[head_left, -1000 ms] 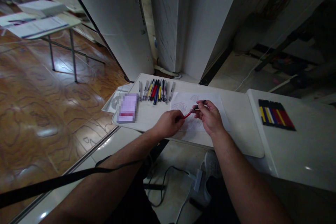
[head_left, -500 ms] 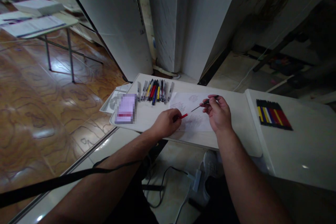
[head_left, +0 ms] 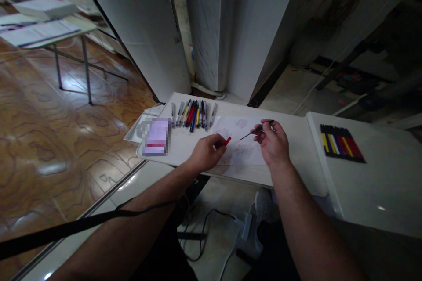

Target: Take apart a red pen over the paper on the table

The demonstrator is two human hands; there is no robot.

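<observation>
My left hand (head_left: 206,153) grips a red pen cap (head_left: 227,141) over the white table (head_left: 298,164). My right hand (head_left: 273,142) holds the dark pen body (head_left: 255,131), its thin tip pointing left toward the cap with a small gap between the two. Both hands hover over a white paper sheet (head_left: 242,149) with scribbles on it. A row of several pens (head_left: 194,113) lies just beyond my left hand.
A blurred pink pad (head_left: 155,136) sits on the table's left end above a white tray (head_left: 140,129). A pack of coloured markers (head_left: 342,149) lies on the adjoining white surface at right. Cables and a shoe show on the floor below.
The pen has come apart: my left hand holds the red cap, my right hand drew the pen body out to the right, leaving a gap.
</observation>
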